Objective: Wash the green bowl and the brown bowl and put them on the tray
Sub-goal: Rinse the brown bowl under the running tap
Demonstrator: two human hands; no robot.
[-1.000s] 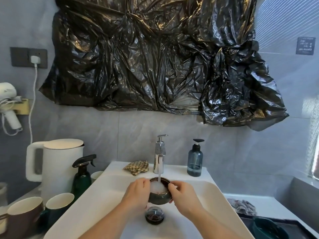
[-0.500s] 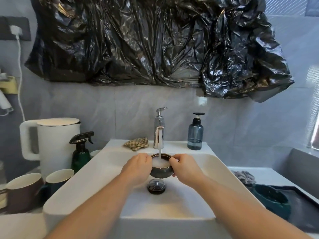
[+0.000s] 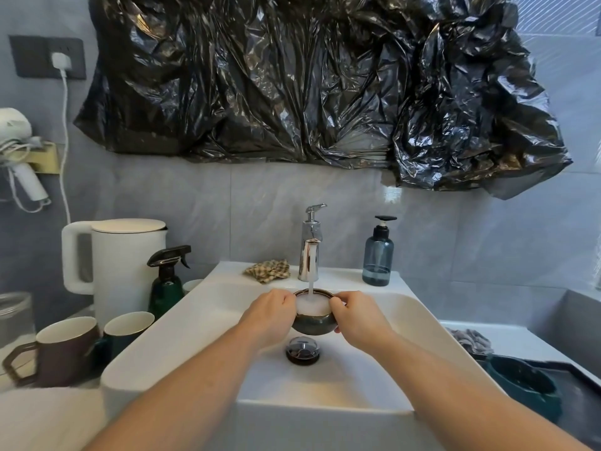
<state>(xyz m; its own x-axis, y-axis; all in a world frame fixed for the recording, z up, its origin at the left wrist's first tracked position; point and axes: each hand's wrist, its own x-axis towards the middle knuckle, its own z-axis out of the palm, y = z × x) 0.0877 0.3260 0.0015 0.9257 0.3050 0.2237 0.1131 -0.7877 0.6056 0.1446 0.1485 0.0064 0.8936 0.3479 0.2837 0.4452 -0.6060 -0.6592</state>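
Both hands hold the brown bowl (image 3: 314, 323) over the white sink (image 3: 182, 333), under the running tap (image 3: 310, 245). My left hand (image 3: 268, 315) grips its left rim and side. On the right rim my right hand (image 3: 357, 317) grips it, thumb over the edge. Water streams into the bowl, which is full of white foamy water. The green bowl (image 3: 523, 384) sits on the dark tray (image 3: 582, 402) at the lower right, partly cut off by the sink edge.
A black drain plug (image 3: 302, 349) lies below the bowl. A checked cloth (image 3: 268, 271) and blue soap dispenser (image 3: 377, 255) stand on the sink ledge. Left of the sink are a white kettle (image 3: 126, 265), green spray bottle (image 3: 167, 281) and two mugs (image 3: 61, 349).
The camera view shifted, first downward, then back up and closer. Both hands keep holding the brown bowl under the stream; the bowl stays over the drain.
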